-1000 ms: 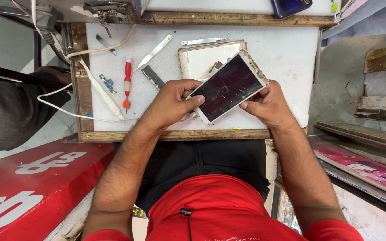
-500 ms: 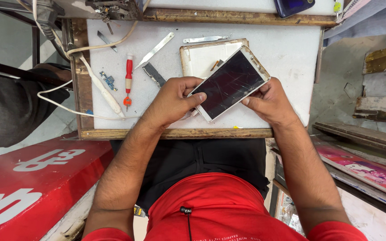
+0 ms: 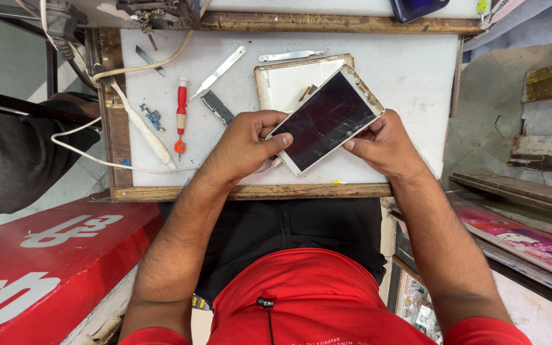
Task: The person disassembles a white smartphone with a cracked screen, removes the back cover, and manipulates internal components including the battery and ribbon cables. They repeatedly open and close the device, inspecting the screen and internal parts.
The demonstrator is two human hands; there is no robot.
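Left hand [image 3: 245, 142]: fingers curled, thumb pressed on the dark cracked screen of the smartphone [image 3: 326, 119]. Right hand [image 3: 383, 143]: pinches the phone's lower right edge. Phone is held tilted above the white work mat [image 3: 410, 70], over a detached back cover [image 3: 289, 83].

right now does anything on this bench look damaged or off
The phone held by the left hand and right hand has cracks across its dark screen. A small circuit board and a dark strip part lie loose beside the red screwdriver.
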